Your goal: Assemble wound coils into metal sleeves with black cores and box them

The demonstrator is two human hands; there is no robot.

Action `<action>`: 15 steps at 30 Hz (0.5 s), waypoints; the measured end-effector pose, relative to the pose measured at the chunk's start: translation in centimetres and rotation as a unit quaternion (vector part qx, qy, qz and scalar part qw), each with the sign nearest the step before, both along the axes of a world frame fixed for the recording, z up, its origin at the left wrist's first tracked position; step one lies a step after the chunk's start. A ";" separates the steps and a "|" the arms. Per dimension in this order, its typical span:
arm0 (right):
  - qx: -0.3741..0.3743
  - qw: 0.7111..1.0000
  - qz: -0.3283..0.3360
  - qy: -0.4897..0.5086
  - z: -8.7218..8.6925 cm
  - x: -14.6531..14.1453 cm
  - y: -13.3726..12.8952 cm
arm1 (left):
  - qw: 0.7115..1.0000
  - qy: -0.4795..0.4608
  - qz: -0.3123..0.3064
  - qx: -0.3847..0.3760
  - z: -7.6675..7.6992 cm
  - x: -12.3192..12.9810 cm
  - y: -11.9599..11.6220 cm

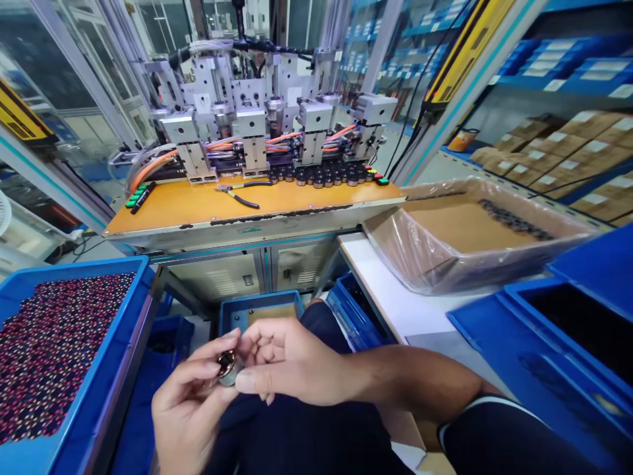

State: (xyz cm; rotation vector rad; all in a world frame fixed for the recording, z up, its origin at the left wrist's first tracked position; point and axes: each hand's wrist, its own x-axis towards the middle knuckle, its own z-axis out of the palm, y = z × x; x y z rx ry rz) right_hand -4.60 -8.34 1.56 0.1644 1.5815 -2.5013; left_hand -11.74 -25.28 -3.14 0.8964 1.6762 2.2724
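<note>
Above my lap, both hands are closed around a small motor stator (228, 369), a short grey metal cylinder with copper at its open end and a dark middle. My left hand (190, 396) grips it between thumb and fingers from the left. From the right, my right hand (291, 366) presses its thumb against the cylinder's side, with the fingers curled behind. The stator's open end is tilted up and to the left. Its far side is hidden by my fingers.
An orange-topped bench (198, 210) holds a clamping machine (252, 125), yellow-handled pliers (242, 198), a black marker (143, 198) and several dark round parts (326, 175). A blue bin (143, 270) of small parts stands left; a plastic-lined carton (435, 264) stands right. Below is a blue tray (262, 298).
</note>
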 end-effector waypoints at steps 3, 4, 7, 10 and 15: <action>-0.014 0.999 0.033 0.036 -0.9 -0.2 -0.2 | 1.000 -0.018 -0.015 0.011 0.2 -0.1 0.3; -0.014 0.998 0.032 0.051 -1.2 -0.2 -0.3 | 0.999 -0.028 -0.025 0.019 0.3 -0.2 0.5; 0.079 0.979 -0.063 0.179 -2.1 -0.5 -0.3 | 0.993 -0.101 -0.031 0.054 0.3 -0.8 1.5; 0.346 0.801 -0.251 0.420 -2.6 -1.3 0.5 | 0.978 -0.195 0.076 0.023 -0.3 -1.3 2.2; 0.583 0.490 -0.319 0.564 -2.9 -2.4 2.7 | 0.962 0.080 0.235 -0.116 -1.0 0.4 1.2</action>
